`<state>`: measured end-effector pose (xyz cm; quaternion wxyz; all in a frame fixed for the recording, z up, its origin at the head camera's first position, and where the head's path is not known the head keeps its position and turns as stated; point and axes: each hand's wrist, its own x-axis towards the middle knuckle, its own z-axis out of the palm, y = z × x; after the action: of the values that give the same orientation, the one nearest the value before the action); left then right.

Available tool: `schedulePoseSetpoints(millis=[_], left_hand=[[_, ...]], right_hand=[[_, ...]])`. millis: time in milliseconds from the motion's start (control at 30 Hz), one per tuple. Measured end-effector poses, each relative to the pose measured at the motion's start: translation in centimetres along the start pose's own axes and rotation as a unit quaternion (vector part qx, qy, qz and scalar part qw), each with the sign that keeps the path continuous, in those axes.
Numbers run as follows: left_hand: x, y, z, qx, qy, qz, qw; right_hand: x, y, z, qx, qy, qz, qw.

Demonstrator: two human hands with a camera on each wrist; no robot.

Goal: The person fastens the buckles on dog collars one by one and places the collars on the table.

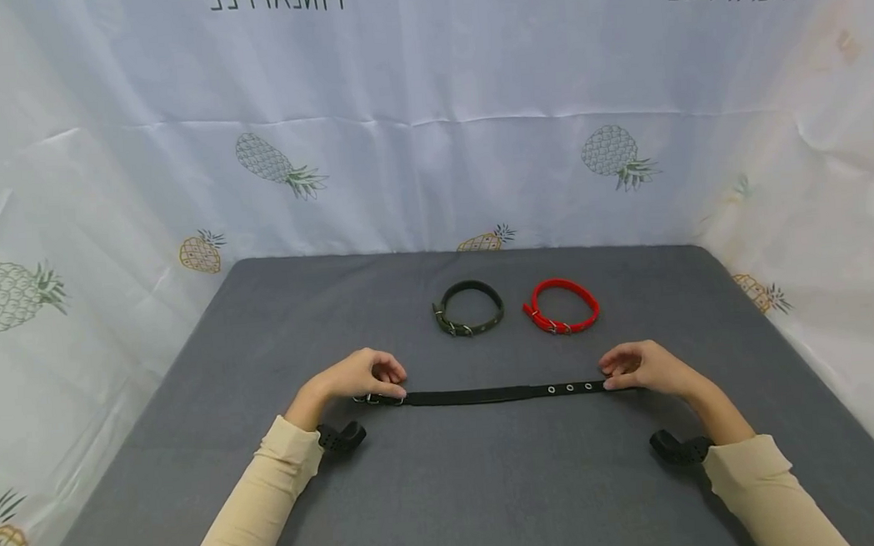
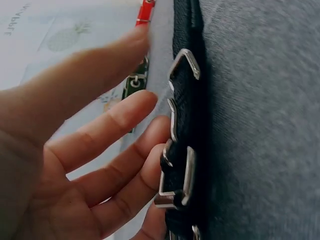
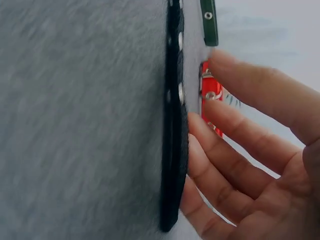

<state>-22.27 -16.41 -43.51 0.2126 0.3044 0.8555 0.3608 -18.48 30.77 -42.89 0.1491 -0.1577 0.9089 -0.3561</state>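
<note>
A black collar (image 1: 475, 396) lies stretched out straight across the table, its metal buckle (image 2: 177, 175) at the left end and a row of metal eyelets (image 1: 570, 388) near the right tip. My left hand (image 1: 361, 374) is at the buckle end; in the left wrist view its relaxed fingertips (image 2: 159, 130) meet the collar's edge while the thumb stands apart. At the tip end is my right hand (image 1: 649, 368). Its fingertips (image 3: 194, 150) rest along the edge there, with the thumb away from the strap.
Behind the black collar, a dark green collar (image 1: 474, 329) and a red collar (image 1: 566, 328) lie buckled into loops, side by side. The grey table (image 1: 450, 489) backs onto a white pineapple-print curtain (image 1: 431, 181). Black straps (image 1: 342, 437) are worn on both wrists.
</note>
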Motion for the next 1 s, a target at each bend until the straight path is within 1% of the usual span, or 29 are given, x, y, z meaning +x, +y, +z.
schedulePoseSetpoints(millis=[133, 300, 400, 467, 633, 700, 867, 1000], left_hand=[[-0.1, -0.1, 0.1, 0.027, 0.004, -0.019, 0.9994], [0.0, -0.2, 0.0, 0.056, 0.014, -0.011, 0.9983], [0.1, -0.5, -0.1, 0.063, 0.029, -0.004, 0.9976], [0.1, -0.8, -0.2, 0.064, 0.041, -0.005, 0.9971], [0.4, -1.2, -0.8, 0.070, 0.069, -0.023, 0.9949], [0.5, -1.3, -1.0, 0.074, 0.070, -0.029, 0.9944], [0.8, -1.4, -1.3, 0.080, 0.057, -0.016, 0.9950], [0.7, -1.4, -1.8, 0.075, 0.063, -0.009, 0.9952]], right_hand=[[-0.4, 0.5, 0.1, -0.020, -0.002, 0.003, 1.000], [-0.2, 0.7, 0.3, -0.041, 0.004, 0.003, 0.999], [0.1, 0.6, 0.3, -0.036, 0.004, 0.011, 0.999], [0.2, 0.6, 0.2, -0.035, 0.002, 0.012, 0.999], [0.5, 0.5, 0.1, -0.040, 0.002, 0.016, 0.999], [0.7, 0.4, 0.1, -0.045, 0.002, 0.015, 0.999], [0.9, -0.1, -0.1, -0.051, -0.008, 0.012, 0.999], [1.0, -0.6, -0.5, -0.056, -0.008, 0.021, 0.998]])
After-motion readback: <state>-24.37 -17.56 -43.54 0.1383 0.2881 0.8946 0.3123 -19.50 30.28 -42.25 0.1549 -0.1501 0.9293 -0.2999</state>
